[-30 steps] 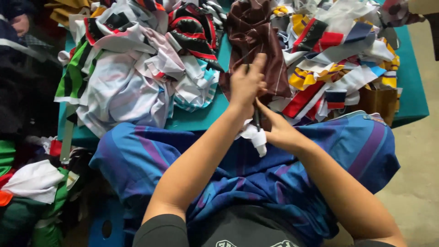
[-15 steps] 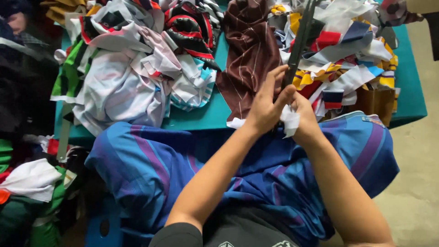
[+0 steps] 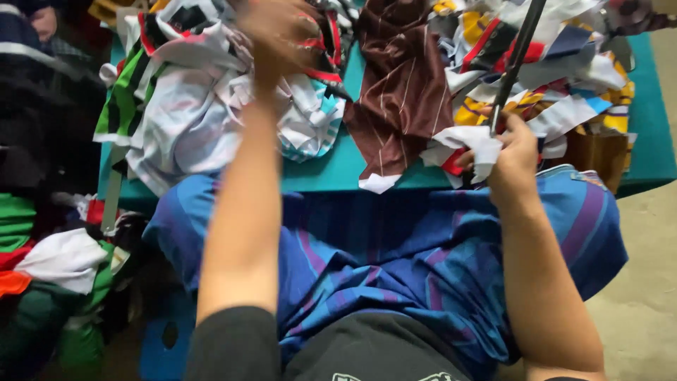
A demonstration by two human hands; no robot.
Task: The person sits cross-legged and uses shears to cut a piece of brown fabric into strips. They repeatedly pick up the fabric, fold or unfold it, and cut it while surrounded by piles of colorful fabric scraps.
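Observation:
My right hand (image 3: pixel 509 154) is closed around the handle of long dark scissors (image 3: pixel 516 56) that point up and away, with a white scrap of cloth (image 3: pixel 471 143) bunched against its fingers. My left hand (image 3: pixel 276 32) is blurred and raised over the pile of striped white, black and red garments (image 3: pixel 190 92) at the far left of the teal table (image 3: pixel 331 169); whether it holds anything is unclear. A brown pinstriped garment (image 3: pixel 398 92) lies on the table between my hands. Blue and purple striped cloth (image 3: pixel 395 261) covers my lap.
A heap of mixed colourful cloth strips (image 3: pixel 571 63) fills the table's right side, beside a brown box (image 3: pixel 596 156). Green, white and orange garments (image 3: pixel 49 268) lie on the floor at left. Another person's hand (image 3: pixel 44 21) shows at top left.
My left hand left the scissors and swung up and left over the striped garment pile. My right hand stayed near the table edge with the scissors and white scrap.

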